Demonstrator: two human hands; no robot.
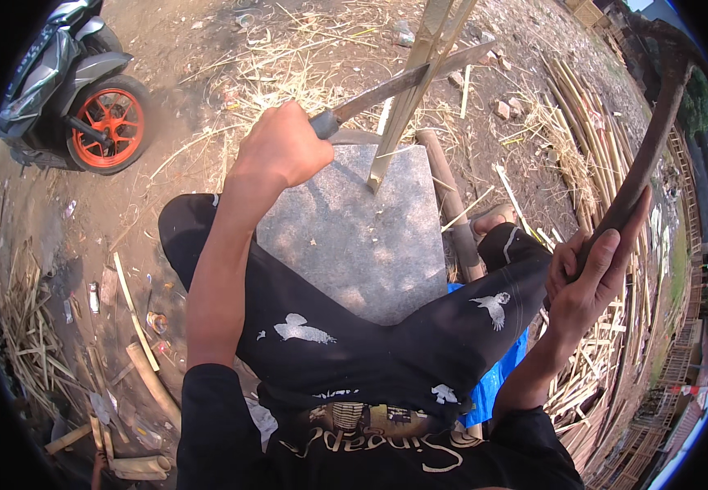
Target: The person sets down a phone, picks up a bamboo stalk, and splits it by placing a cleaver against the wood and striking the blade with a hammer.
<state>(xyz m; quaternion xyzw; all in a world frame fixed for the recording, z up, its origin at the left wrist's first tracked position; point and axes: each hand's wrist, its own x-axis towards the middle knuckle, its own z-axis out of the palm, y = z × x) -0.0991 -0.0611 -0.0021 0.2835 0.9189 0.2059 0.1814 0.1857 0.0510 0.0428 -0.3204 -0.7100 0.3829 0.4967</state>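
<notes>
My left hand [283, 149] is closed round the grey handle of a machete [377, 94], its long blade pointing away to the right. The blade crosses a split bamboo piece [400, 131], apparently lodged in it. That bamboo stands tilted, its lower end on a grey stone slab [346, 245] between my legs; its top runs out of view. On the right, my right hand [589, 273] grips a dark wooden stick [646, 159] raised upward, with some fingers stretched along it. The stick's upper end widens into a dark curved part near the rim, its form unclear.
A motorbike [68, 98] with an orange wheel stands at the far left. Long bamboo strips [591, 147] lie along the right. Shavings [289, 61] litter the ground ahead. A round log [449, 204] lies beside the slab, and cut bamboo tubes [154, 384] lie at lower left.
</notes>
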